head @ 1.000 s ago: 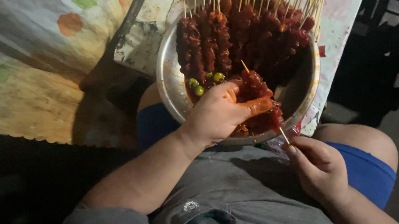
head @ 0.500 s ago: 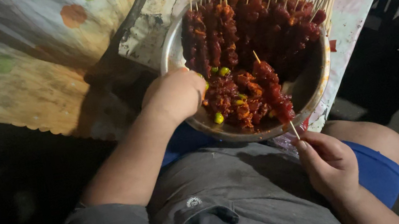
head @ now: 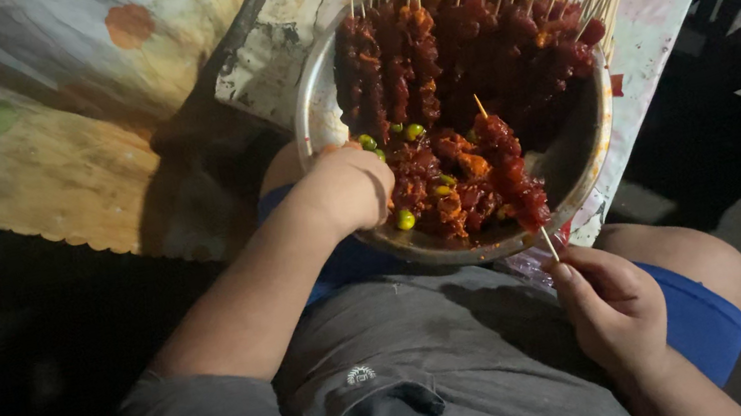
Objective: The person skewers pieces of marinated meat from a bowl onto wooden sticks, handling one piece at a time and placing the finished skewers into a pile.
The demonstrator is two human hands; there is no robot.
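My right hand (head: 611, 303) pinches the skewer (head: 517, 177) by its near end, my left hand (head: 349, 186) digs, fingers hidden, into the meat (head: 448, 189); I'd keep the bowl (head: 318, 111) steady.

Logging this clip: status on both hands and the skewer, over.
Left hand reaching into the metal bowl among loose meat pieces. Right hand pinching the loaded skewer by its lower end. Finished skewers stacked behind; nothing blocking.
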